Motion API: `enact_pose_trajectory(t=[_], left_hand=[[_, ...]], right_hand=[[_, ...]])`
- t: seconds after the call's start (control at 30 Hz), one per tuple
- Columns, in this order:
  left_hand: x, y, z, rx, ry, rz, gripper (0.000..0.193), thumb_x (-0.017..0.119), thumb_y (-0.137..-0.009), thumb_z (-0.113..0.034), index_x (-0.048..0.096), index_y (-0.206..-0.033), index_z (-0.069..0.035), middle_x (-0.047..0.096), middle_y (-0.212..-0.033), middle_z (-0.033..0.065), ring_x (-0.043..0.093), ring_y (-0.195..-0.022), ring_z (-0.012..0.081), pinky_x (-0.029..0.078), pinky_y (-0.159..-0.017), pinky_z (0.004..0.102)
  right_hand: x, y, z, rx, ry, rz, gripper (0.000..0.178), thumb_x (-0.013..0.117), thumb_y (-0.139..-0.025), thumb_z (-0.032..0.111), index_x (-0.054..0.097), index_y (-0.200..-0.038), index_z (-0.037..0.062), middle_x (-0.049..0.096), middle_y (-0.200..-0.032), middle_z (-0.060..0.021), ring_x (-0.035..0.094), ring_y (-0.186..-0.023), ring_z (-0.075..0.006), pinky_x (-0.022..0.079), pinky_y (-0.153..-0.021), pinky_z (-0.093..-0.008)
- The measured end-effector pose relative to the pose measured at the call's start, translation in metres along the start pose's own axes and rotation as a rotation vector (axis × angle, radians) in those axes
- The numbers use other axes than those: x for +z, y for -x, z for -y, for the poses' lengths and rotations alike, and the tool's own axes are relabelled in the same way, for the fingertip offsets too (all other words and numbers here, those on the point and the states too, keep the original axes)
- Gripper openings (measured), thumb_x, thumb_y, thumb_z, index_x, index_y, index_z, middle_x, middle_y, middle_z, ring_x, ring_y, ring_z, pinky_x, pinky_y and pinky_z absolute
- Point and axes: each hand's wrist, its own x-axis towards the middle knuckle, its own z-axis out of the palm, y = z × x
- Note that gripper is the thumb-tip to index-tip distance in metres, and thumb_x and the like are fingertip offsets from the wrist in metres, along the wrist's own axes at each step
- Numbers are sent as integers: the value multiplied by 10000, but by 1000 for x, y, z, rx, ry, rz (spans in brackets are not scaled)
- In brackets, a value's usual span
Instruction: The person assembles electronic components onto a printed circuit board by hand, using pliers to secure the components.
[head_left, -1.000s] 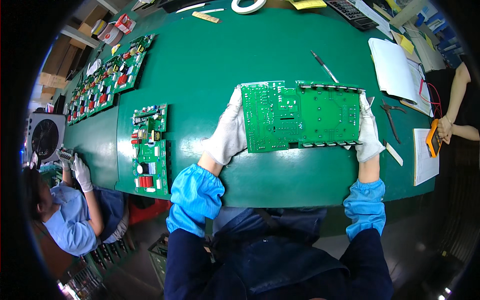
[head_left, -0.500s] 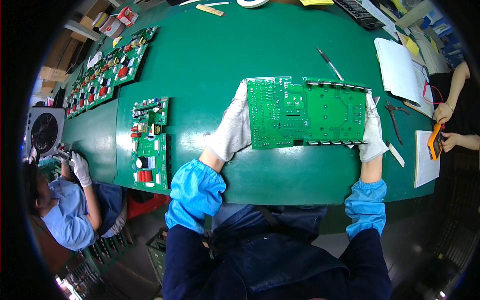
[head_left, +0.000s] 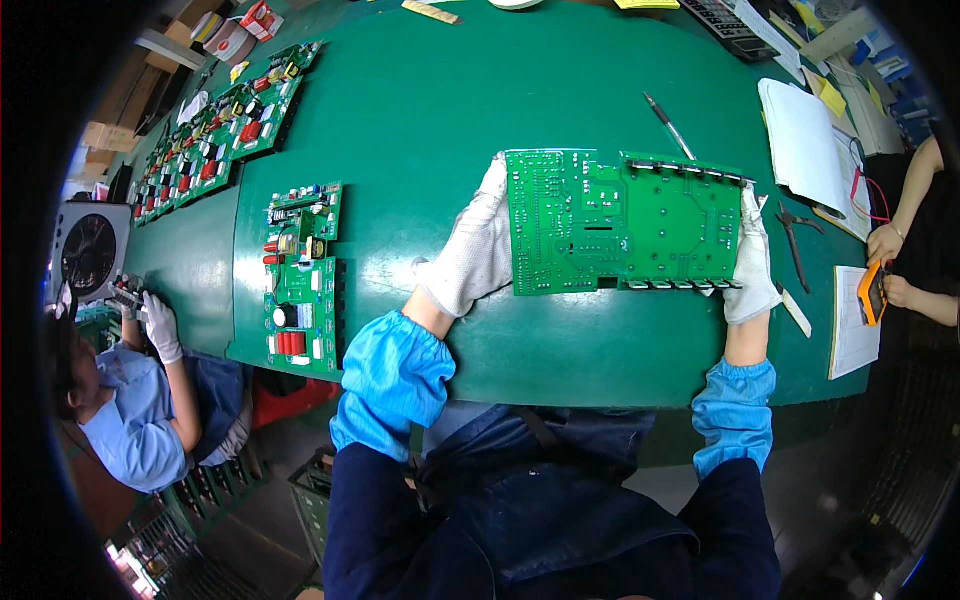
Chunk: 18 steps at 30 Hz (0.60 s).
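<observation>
Between my two white-gloved hands is a green circuit board (head_left: 620, 230), its solder side facing up. My left hand (head_left: 475, 250) grips the board's left edge, and my right hand (head_left: 752, 262) grips the right edge. Rows of black parts show along the board's upper and lower right edges; its component side is hidden underneath. To the left, another circuit board (head_left: 300, 280) lies on the green table (head_left: 480, 90) with red, white and black components facing up. My fingers under the held board cannot be seen.
Several populated boards (head_left: 215, 150) lie at the far left. Right of my hands are a pen (head_left: 668, 125), pliers (head_left: 797, 245), a white-handled blade (head_left: 795, 312) and papers (head_left: 805, 140). A co-worker (head_left: 135, 400) sits left; another's hands hold an orange meter (head_left: 873, 293) at right.
The held board and both my hands have shifted slightly right in the picture. My grip on the board looks the same.
</observation>
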Motion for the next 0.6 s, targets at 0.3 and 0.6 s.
enact_pose_trajectory(t=[0.3,0.6], left_hand=[[2,0,-6,-5,18,10,620,403,-933,-560,375,-1371,-122,461,-1337,102,483,-1189,257,440,-949,450],[0,1,-4,-3,-21,45,684,343,-932,-591,331,-1412,-103,424,-1388,122,442,-1250,281,396,-1013,459]], right_hand=[[-14,-7,2,40,116,204,483,544,-901,478,556,-1223,118,625,-1066,-44,607,-893,-140,523,-735,-291],[-15,-9,1,4,77,195,452,558,-905,442,574,-1198,97,630,-1072,-52,619,-918,-148,534,-743,-297]])
